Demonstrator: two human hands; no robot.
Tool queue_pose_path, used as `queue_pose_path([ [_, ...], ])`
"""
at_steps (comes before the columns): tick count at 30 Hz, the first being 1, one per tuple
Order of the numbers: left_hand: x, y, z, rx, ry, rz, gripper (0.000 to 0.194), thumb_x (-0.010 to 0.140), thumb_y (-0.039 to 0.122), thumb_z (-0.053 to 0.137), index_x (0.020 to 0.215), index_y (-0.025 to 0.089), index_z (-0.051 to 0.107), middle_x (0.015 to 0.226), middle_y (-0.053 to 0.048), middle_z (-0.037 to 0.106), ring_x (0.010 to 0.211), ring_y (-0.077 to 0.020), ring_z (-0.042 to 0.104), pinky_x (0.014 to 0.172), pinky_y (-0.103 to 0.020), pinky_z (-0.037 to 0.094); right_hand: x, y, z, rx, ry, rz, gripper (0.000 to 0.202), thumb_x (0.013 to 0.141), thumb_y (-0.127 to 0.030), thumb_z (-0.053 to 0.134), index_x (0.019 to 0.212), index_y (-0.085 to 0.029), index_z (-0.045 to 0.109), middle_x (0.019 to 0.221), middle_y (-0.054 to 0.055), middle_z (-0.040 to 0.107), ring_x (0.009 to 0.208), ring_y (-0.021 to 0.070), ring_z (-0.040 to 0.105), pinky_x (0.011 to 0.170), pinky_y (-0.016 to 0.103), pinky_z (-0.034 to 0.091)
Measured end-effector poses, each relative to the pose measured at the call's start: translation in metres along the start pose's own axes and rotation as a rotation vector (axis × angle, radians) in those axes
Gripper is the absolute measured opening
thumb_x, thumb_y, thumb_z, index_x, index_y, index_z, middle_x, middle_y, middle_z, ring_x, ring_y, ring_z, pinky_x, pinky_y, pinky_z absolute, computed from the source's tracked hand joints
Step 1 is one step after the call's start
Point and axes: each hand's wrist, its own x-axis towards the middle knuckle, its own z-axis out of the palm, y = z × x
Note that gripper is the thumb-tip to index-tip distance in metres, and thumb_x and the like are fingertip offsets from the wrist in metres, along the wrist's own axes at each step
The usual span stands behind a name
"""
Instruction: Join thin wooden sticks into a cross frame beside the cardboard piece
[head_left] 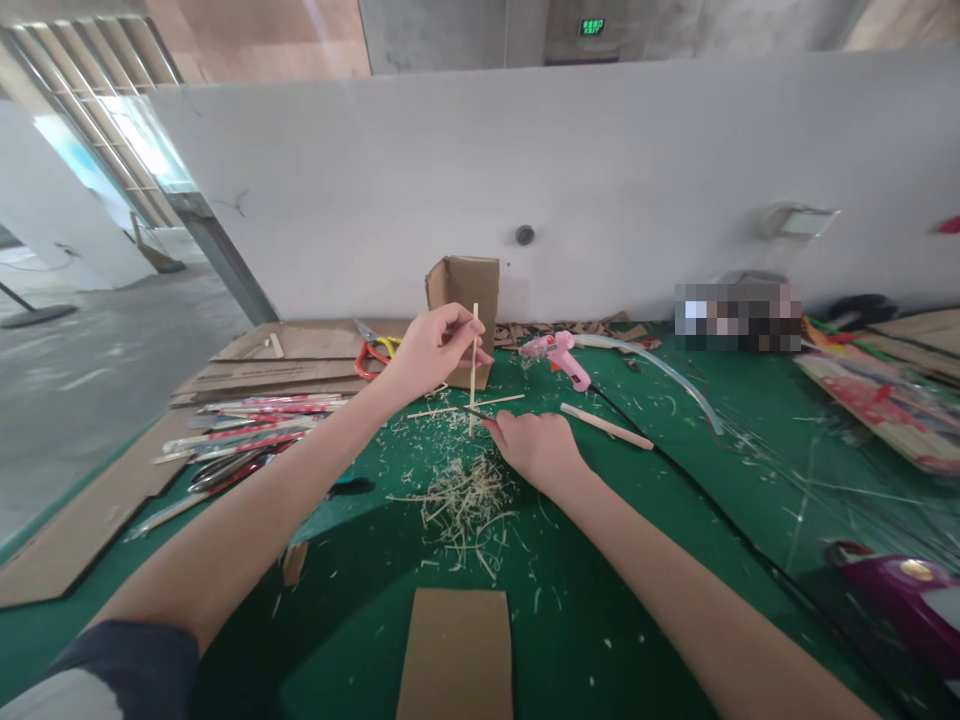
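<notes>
My left hand [439,348] is closed in a pinch around a thin pale wooden stick [473,375], held upright with its lower end at the table. In my closed right hand [541,450] is a knife [472,411], its thin dark blade against the lower part of the stick; the handle is hidden by my fingers. Another thin stick [504,401] lies crosswise behind the blade. Below both hands a heap of curled wood shavings [469,495] is spread on the green tabletop [585,600].
A pink glue gun [562,358] with a black cord lies right of my hands, near a pale rod [606,427]. Scissors [369,350], wrapped sticks [255,425] and cardboard sheets [97,510] lie left. A folded cardboard piece [472,280] stands behind; a flat one [456,650] lies in front.
</notes>
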Motion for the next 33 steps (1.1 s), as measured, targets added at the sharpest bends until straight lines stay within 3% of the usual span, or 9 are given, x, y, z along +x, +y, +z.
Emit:
queue_pose_path([
  [4,-0.001,0.000,0.002,-0.009,-0.023,0.016,0.016,0.084,0.032,0.049,0.079,0.017,0.051,0.070,-0.003,0.058,0.068,-0.0143,0.066,0.062,-0.022,0.056,0.002,-0.001,0.001,0.006,-0.080,-0.044,0.053,0.092,-0.047,0.018,0.085,-0.019,0.062,0.072,0.008,0.067,0.066,0.0191,0.062,0.061,0.027,0.035],
  [11,0.000,0.000,0.000,-0.010,-0.018,-0.014,0.017,0.084,0.032,0.048,0.079,0.017,0.051,0.070,-0.003,0.058,0.067,-0.0138,0.066,0.063,-0.022,0.056,-0.005,0.006,0.005,0.026,0.196,-0.012,0.055,0.094,-0.044,0.010,0.088,-0.019,0.059,0.065,0.006,0.065,0.058,0.0139,0.057,0.060,0.025,0.027],
  [17,-0.002,0.000,0.003,-0.022,-0.019,0.023,0.016,0.084,0.032,0.049,0.080,0.017,0.050,0.071,-0.003,0.057,0.066,-0.0132,0.066,0.062,-0.021,0.056,-0.002,0.009,0.008,0.122,0.327,-0.003,0.050,0.094,-0.044,0.015,0.086,-0.022,0.060,0.084,0.003,0.065,0.074,0.0123,0.057,0.052,0.024,0.019],
  [20,-0.003,0.001,0.005,-0.022,-0.019,0.013,0.016,0.085,0.032,0.047,0.081,0.016,0.050,0.071,-0.003,0.058,0.067,-0.0135,0.066,0.062,-0.022,0.056,-0.002,0.009,0.010,0.157,0.367,-0.069,0.046,0.095,-0.041,0.018,0.091,-0.021,0.060,0.087,0.004,0.064,0.078,0.0119,0.056,0.051,0.024,0.019],
  [25,-0.005,0.003,0.006,0.010,-0.040,0.032,0.016,0.086,0.031,0.045,0.081,0.016,0.051,0.071,-0.003,0.058,0.067,-0.0140,0.066,0.063,-0.022,0.056,-0.004,0.010,0.012,0.186,0.395,-0.082,0.038,0.095,-0.037,0.021,0.098,-0.021,0.056,0.080,0.002,0.065,0.068,0.0099,0.057,0.050,0.025,0.017],
  [33,-0.005,0.002,0.006,0.059,-0.041,0.080,0.019,0.086,0.031,0.045,0.083,0.015,0.055,0.073,-0.004,0.063,0.073,-0.0159,0.067,0.068,-0.025,0.055,-0.004,0.010,0.011,0.080,0.425,-0.077,0.040,0.095,-0.037,0.021,0.084,-0.019,0.055,0.069,0.002,0.064,0.059,0.0096,0.054,0.049,0.026,0.013],
])
